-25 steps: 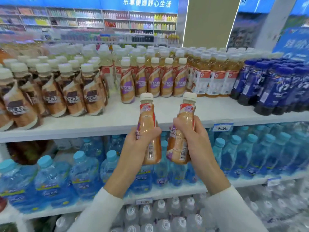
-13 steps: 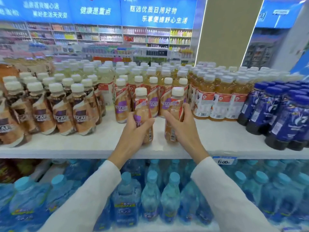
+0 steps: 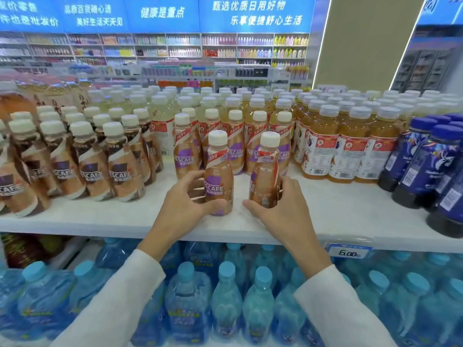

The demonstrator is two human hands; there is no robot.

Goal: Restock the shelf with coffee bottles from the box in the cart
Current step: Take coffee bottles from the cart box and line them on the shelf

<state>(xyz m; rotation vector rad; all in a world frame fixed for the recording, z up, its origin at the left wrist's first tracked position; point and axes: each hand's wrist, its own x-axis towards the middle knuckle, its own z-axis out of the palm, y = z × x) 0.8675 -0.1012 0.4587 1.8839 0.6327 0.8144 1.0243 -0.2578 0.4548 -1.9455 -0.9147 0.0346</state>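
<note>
On the front part of the white shelf (image 3: pixel 338 211), two coffee bottles stand upright, side by side with a gap between them, just ahead of a row of like bottles (image 3: pixel 235 146).

Writing: the left coffee bottle (image 3: pixel 218 176) reads "ESCAFE" in white on a purple patch, the first letter hidden by the hand. The right coffee bottle (image 3: pixel 265 176) is turned, showing a red-and-white band and small print too fine to read. The bottles behind read "NESCAFE". A price tag (image 3: pixel 348 251) on the shelf's front edge reads "6.00". Blue signs (image 3: pixel 250 13) above the shelf carry white Chinese characters.

Appearance: both bottles have cream caps, narrow necks and milky tan contents under copper-toned wrap.

Hands: the left hand (image 3: pixel 185 209) holds the left coffee bottle low down, thumb across the front near its base, fingers curled behind. The right hand (image 3: pixel 280 209) holds the right coffee bottle likewise, thumb at the base, fingers wrapped round its right side. Both forearms, in white sleeves, reach up from below the shelf.

Also on the shelf: brown-label Nescafe bottles (image 3: pixel 120 171) at left, amber drinks (image 3: pixel 348 151) and dark blue bottles (image 3: pixel 426 166) at right. Water bottles (image 3: pixel 225 296) fill the tier beneath the shelf.
</note>
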